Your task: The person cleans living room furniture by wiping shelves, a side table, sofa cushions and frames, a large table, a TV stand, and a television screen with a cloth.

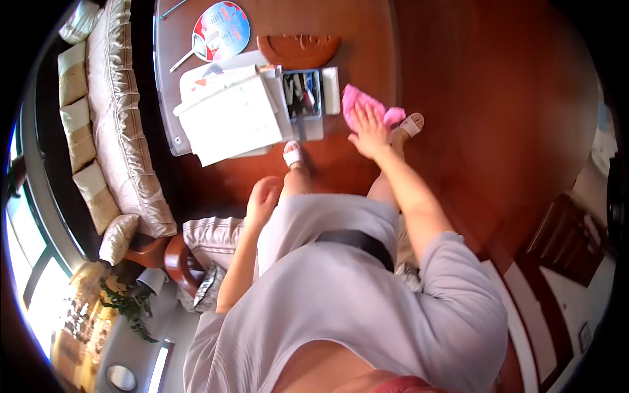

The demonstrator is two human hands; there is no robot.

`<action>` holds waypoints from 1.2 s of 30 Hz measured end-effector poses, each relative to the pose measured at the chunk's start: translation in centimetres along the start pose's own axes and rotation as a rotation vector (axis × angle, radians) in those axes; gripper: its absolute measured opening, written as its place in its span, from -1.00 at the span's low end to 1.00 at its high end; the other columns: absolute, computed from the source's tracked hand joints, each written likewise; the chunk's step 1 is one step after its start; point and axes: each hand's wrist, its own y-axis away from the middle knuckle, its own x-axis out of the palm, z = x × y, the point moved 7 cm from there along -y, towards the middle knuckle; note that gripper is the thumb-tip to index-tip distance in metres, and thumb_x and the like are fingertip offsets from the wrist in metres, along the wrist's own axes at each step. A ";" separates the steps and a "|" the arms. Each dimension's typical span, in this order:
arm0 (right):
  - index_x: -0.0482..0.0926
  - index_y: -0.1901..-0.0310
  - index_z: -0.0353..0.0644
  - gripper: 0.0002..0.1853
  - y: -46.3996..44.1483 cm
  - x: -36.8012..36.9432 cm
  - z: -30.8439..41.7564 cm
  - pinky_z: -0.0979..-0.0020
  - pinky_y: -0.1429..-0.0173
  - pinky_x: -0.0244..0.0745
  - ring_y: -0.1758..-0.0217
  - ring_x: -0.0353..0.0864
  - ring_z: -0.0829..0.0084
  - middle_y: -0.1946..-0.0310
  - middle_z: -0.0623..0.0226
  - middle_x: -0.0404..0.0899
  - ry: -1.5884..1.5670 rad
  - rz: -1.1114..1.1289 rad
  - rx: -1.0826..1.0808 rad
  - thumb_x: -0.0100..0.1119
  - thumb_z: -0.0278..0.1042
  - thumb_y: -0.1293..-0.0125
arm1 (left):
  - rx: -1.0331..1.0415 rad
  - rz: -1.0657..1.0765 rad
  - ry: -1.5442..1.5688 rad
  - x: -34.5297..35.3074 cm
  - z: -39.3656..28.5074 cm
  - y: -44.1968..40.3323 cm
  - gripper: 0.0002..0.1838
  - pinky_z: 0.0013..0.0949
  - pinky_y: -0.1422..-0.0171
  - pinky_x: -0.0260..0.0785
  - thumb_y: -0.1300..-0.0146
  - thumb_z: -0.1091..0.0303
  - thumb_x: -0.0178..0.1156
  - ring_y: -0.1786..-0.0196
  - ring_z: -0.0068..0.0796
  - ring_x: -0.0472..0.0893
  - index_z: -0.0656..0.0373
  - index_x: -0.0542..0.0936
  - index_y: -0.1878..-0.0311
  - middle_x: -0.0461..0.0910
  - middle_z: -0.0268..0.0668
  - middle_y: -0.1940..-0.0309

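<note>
My right hand (371, 133) holds a pink cloth (354, 98) under its fingers, against the brown table (367, 39) near its corner. The fingers lie over the cloth, and a bunched end sticks out on the right. My left hand (264, 194) hangs by my knee, off the table, its fingers loosely bent and apart with nothing seen in them. Left of the cloth are a white narrow box (331, 90) and a blue-rimmed bin (320, 98) of small dark and white items. A stack of white papers (229, 121) lies nearest my left hand.
A round hand fan (226, 29) and a carved wooden piece (299, 50) lie farther back on the table. A long cushioned sofa (124, 118) runs along the left. Behind me at lower left are a wooden armrest (183, 265) and a potted plant (128, 304).
</note>
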 end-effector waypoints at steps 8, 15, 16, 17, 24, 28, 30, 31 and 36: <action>0.20 -0.49 0.20 -0.31 -4.3 -0.7 -6.5 0.03 -0.66 -0.31 -0.63 -0.12 0.25 -0.55 0.57 0.04 -0.067 -0.177 -0.613 0.00 0.14 -0.36 | 0.181 -0.010 -0.141 17.5 -14.4 -10.3 -0.74 -0.24 -0.19 0.41 -0.28 0.54 0.10 -0.04 -0.13 0.57 0.24 0.57 -0.04 0.57 -0.12 0.04; 0.05 -0.54 0.25 -0.34 -16.9 -4.4 -13.7 -0.03 -0.65 -0.45 -0.65 -0.23 0.24 -0.60 0.61 -0.14 0.175 -0.278 -0.654 -0.21 0.18 -0.46 | 0.176 -0.194 -0.037 23.2 -24.3 -19.3 -0.71 -0.20 -0.23 0.38 -0.32 0.47 0.06 -0.12 -0.07 0.53 0.24 0.55 -0.09 0.54 -0.08 0.00; 0.04 -0.54 0.24 -0.31 -19.4 -5.1 -14.8 -0.04 -0.65 -0.45 -0.65 -0.24 0.23 -0.60 0.59 -0.15 0.188 -0.242 -0.627 -0.21 0.21 -0.45 | 0.175 -0.220 -0.034 23.1 -24.3 -19.2 -0.71 -0.20 -0.23 0.38 -0.32 0.47 0.06 -0.12 -0.07 0.53 0.24 0.55 -0.09 0.54 -0.08 0.00; 0.03 -0.55 0.22 -0.29 -21.3 -6.0 -15.7 -0.05 -0.64 -0.45 -0.65 -0.24 0.22 -0.61 0.57 -0.17 0.205 -0.200 -0.597 -0.22 0.24 -0.44 | 0.120 -0.215 0.009 23.4 -23.0 -18.5 -0.72 -0.20 -0.23 0.39 -0.33 0.47 0.06 -0.12 -0.10 0.53 0.23 0.56 -0.08 0.56 -0.10 0.01; -0.07 -0.57 0.08 -0.02 -19.9 -6.7 -12.8 -0.09 -0.63 -0.49 -0.65 -0.35 0.05 -0.61 0.28 -0.26 0.161 0.033 -0.475 -0.12 0.49 -0.25 | -0.109 -0.472 0.273 24.9 -14.8 -17.7 -0.76 -0.34 -0.15 0.45 -0.33 0.59 0.05 -0.03 -0.31 0.61 0.24 0.59 -0.01 0.60 -0.18 0.09; 0.06 -0.53 0.25 -0.03 -19.7 -5.6 -14.8 -0.10 -0.63 -0.44 -0.65 -0.30 0.08 -0.60 0.40 -0.13 0.155 0.023 -0.883 0.03 0.50 -0.14 | 0.023 -0.672 0.062 19.9 -20.8 -24.3 -0.73 -0.25 -0.25 0.38 -0.26 0.59 0.08 -0.10 -0.12 0.55 0.24 0.57 -0.01 0.57 -0.12 0.05; 0.19 -0.46 0.49 -0.13 -22.5 -7.4 -15.3 -0.26 -0.59 -0.37 -0.65 -0.22 0.23 -0.56 0.61 0.00 0.034 0.017 -1.083 0.15 0.44 -0.08 | 0.112 -0.752 -0.113 17.2 -22.3 -28.7 -0.69 -0.14 -0.38 0.25 -0.26 0.56 0.10 -0.24 -0.03 0.44 0.19 0.56 -0.07 0.52 -0.11 -0.09; 0.16 -0.47 0.51 -0.13 -24.2 -7.8 -15.5 -0.31 -0.57 -0.32 -0.66 -0.26 0.24 -0.58 0.68 -0.06 0.157 -0.089 -1.159 0.06 0.51 -0.10 | 0.139 -0.801 -0.218 16.5 -22.7 -30.3 -0.66 -0.08 -0.46 0.15 -0.27 0.52 0.13 -0.32 0.00 0.36 0.15 0.56 -0.12 0.48 -0.12 -0.18; 0.15 -0.48 0.44 -0.26 -40.8 -13.2 -17.6 -0.29 -0.57 -0.32 -0.65 -0.21 0.20 -0.57 0.67 -0.05 0.379 -0.073 -0.888 -0.15 0.45 -0.31 | -0.250 -0.793 -0.595 15.0 -20.3 -34.3 -0.51 0.22 -0.51 -0.07 -0.24 0.23 0.20 -0.51 0.10 0.06 -0.03 0.51 -0.26 0.13 -0.22 -0.50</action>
